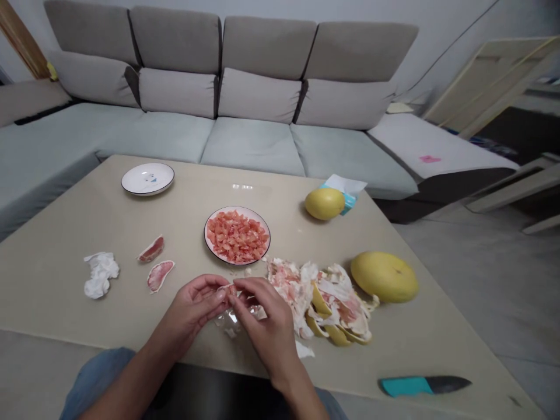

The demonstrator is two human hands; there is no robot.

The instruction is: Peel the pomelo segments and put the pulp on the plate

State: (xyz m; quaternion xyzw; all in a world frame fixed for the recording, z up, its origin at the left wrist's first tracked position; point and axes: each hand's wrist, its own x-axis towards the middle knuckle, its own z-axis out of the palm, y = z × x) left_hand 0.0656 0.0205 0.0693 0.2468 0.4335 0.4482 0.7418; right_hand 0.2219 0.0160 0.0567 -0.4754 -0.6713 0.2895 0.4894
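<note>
**L hand** half closed, **R hand** curled over it. Thumbs + fingertips of both pinch a small pink pomelo segment btwn them, lower centre of frame. Working at the tips w/ palms off the fruit looks right for something this soft: less crushing of the pulp. Clear membrane scraps lie right under the hands. Just right of R hand, heap of pomelo peel, white pith + yellow rind. Just above the hands, centre, round plate of diced pink pulp. Left of hands, two pink rind pieces, then crumpled tissue further left. Upper left, small white plate. Right side, whole yellow pomelo; smaller one by tissue box upper right. Lower right, knife w/ teal handle on beige table.
</note>
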